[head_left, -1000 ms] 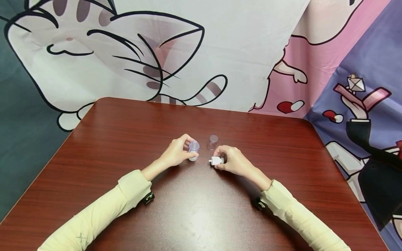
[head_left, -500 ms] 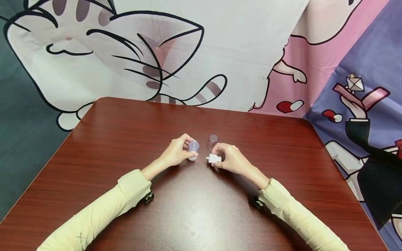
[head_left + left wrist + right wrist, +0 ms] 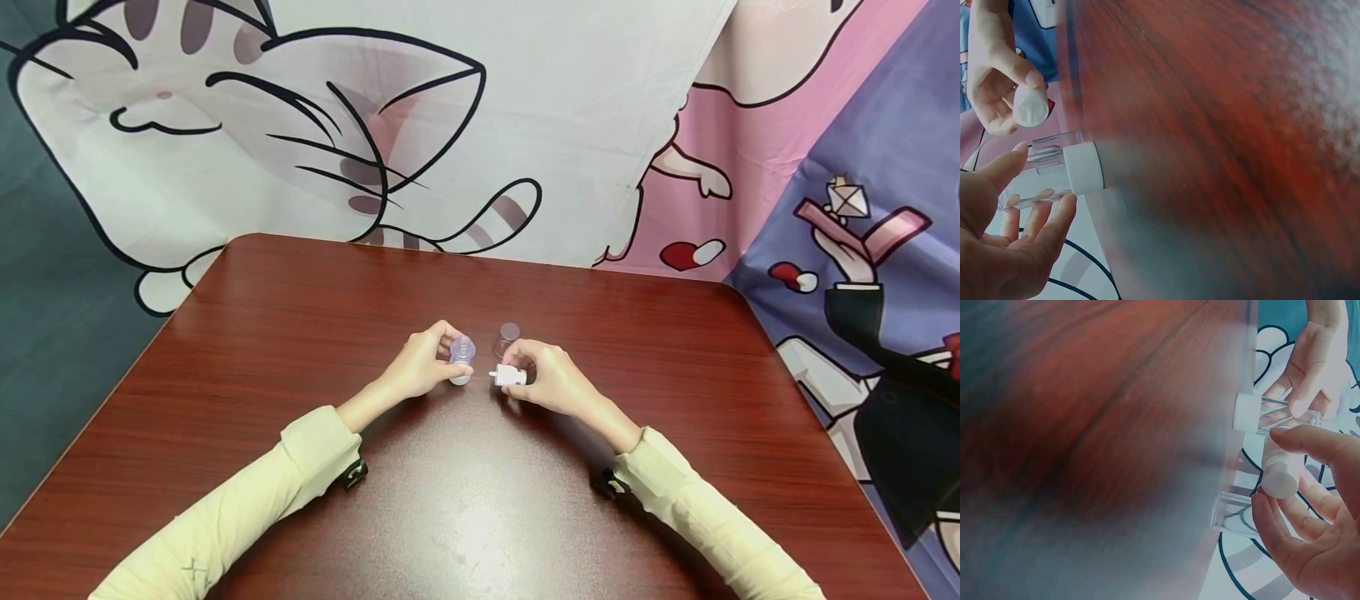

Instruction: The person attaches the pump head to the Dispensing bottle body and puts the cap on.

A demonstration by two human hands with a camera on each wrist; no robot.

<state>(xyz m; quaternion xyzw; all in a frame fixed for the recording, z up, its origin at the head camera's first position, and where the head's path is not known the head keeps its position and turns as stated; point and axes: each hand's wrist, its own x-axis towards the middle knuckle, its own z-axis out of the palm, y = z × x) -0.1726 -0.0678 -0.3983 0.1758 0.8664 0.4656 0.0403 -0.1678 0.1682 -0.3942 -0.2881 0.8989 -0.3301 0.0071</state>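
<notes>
"What is shown in the head view?"

"Short of the far edge of the table (image 3: 337, 292), a clear container (image 3: 463, 348) is gripped by the left hand (image 3: 422, 365). A white bottle (image 3: 510, 376) is pinched by the right hand (image 3: 557, 382), its tip pointed toward the left edge. A clear cylinder (image 3: 509, 332) is placed nearer the far edge."

"And the left wrist view?"

"The container is held upright between thumb and fingers, its white base set on the table."

"The right wrist view?"

"The bottle is held between thumb and fingertips, raised off the table."
</notes>
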